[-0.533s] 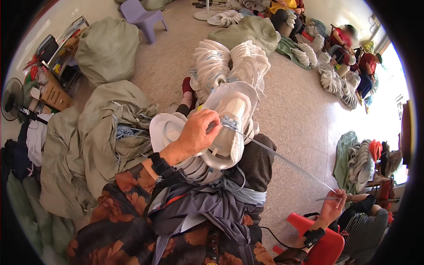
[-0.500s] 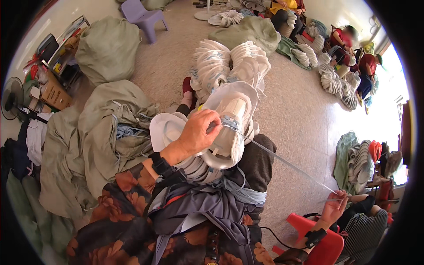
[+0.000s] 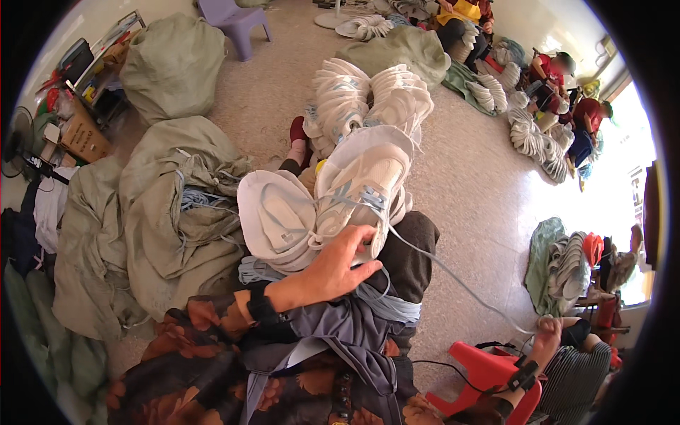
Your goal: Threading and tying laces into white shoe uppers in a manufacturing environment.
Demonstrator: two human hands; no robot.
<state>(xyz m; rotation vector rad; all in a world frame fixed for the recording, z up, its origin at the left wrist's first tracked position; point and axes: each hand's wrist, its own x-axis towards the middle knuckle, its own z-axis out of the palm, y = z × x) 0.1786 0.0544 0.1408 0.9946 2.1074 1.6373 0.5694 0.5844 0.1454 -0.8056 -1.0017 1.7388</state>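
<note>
While the left hand [image 3: 333,269] spreads, thumb apart, partly hiding a white shoe upper [image 3: 386,173] at mid-view, the right hand [image 3: 547,336], fingertips unclear, holds its pale lace [image 3: 433,257]; farther off, the top edge crops a purple chair [image 3: 239,23].

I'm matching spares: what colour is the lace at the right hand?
The lace is pale grey-blue, clearest in the head view.

The shoe upper [image 3: 363,202] is cream and blue; the lace [image 3: 433,258] grey-blue; the garment [image 3: 200,320] orange-flowered.
</note>
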